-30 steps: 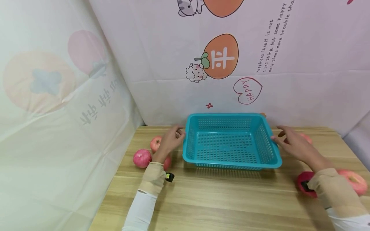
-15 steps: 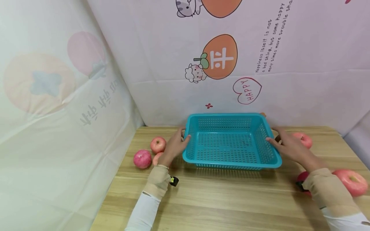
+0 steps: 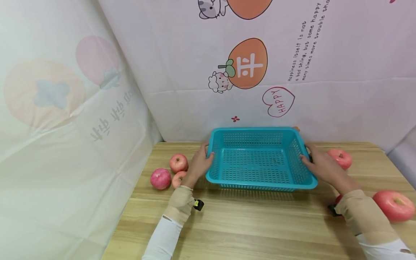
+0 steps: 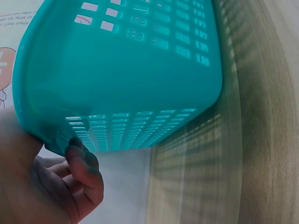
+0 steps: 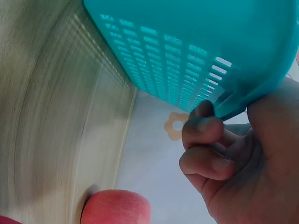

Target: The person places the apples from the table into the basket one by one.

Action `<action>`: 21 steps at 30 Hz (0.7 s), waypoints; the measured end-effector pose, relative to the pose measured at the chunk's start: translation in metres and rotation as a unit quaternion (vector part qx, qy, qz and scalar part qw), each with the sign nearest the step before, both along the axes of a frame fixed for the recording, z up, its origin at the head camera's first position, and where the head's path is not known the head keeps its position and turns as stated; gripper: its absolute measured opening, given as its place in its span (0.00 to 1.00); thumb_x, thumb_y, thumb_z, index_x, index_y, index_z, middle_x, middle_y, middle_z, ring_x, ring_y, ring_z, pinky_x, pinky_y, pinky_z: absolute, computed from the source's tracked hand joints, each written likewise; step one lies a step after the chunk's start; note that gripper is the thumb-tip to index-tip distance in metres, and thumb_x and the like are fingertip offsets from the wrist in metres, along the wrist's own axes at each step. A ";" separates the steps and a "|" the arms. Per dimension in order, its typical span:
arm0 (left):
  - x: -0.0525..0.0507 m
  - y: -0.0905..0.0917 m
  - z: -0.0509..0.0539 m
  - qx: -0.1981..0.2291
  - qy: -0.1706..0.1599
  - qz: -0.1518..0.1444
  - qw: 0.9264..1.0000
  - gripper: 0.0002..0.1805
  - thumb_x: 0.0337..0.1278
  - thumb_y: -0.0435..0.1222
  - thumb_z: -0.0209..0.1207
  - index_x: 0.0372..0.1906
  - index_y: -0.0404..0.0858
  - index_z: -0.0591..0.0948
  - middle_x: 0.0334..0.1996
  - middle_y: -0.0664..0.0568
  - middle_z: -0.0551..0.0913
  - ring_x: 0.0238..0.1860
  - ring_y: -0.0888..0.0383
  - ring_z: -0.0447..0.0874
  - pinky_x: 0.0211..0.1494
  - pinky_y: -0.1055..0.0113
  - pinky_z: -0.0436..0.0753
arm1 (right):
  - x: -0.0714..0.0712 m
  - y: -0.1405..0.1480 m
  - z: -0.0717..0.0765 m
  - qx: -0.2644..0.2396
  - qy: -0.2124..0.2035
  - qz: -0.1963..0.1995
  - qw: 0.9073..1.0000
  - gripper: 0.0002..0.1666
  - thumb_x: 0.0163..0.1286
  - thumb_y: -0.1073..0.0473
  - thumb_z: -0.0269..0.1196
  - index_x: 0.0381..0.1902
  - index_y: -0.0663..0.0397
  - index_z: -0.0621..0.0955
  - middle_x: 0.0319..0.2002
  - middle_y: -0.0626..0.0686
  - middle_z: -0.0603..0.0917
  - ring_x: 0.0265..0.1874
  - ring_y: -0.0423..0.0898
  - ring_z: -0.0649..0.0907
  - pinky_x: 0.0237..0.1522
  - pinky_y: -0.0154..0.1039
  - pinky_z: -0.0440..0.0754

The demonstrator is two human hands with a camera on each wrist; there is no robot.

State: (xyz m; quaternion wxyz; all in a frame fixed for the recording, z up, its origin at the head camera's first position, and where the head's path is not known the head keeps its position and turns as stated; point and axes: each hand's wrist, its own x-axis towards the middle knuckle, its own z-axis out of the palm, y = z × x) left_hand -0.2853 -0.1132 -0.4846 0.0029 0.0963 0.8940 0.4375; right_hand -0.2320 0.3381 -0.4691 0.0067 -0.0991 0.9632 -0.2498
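Observation:
A teal perforated basket (image 3: 253, 162) with nothing in it stands on the wooden table. My left hand (image 3: 199, 164) grips its left rim, thumb over the edge; in the left wrist view the curled fingers of the left hand (image 4: 60, 182) lie under the rim of the basket (image 4: 126, 74). On the opposite side my right hand (image 3: 325, 168) grips the right rim, thumb inside. The right wrist view shows the right hand (image 5: 233, 163) with fingers curled beneath the rim of the basket (image 5: 187, 42).
Left of the basket lie a dark pink apple (image 3: 160, 178) and two lighter apples (image 3: 178, 163), one partly behind the left wrist. To the right are an apple (image 3: 340, 159) by the right hand, a larger one (image 3: 394, 206), and another mostly hidden by the sleeve. A printed cloth (image 3: 182, 72) hangs behind.
Both hands have moved in from beside the basket and taken hold of its left and right rims. The basket has hardly moved.

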 end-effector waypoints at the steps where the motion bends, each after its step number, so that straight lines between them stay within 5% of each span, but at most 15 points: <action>1: 0.000 0.001 0.000 0.001 -0.001 0.002 1.000 0.32 0.82 0.44 0.53 0.81 0.39 0.63 0.54 0.42 0.88 0.48 0.50 0.90 0.53 0.51 0.87 | 0.000 -0.001 0.000 0.002 0.000 -0.002 1.000 0.43 0.85 0.48 0.55 0.79 0.76 0.56 0.58 0.81 0.80 0.46 0.67 0.87 0.46 0.67 0.87; 9: 0.001 0.003 -0.002 -0.003 -0.010 0.022 1.000 0.33 0.81 0.47 0.55 0.81 0.40 0.64 0.62 0.38 0.84 0.54 0.46 0.89 0.57 0.46 0.87 | -0.001 -0.003 -0.001 0.012 -0.001 -0.013 1.000 0.44 0.84 0.50 0.57 0.79 0.79 0.56 0.59 0.83 0.78 0.50 0.72 0.86 0.51 0.71 0.84; 21: 0.002 0.003 -0.005 0.023 -0.012 0.019 0.999 0.31 0.82 0.45 0.53 0.81 0.41 0.63 0.46 0.38 0.88 0.37 0.51 0.89 0.40 0.56 0.85 | -0.001 -0.005 -0.001 0.014 -0.022 -0.017 1.000 0.47 0.84 0.49 0.56 0.81 0.77 0.52 0.62 0.83 0.76 0.47 0.69 0.87 0.49 0.69 0.86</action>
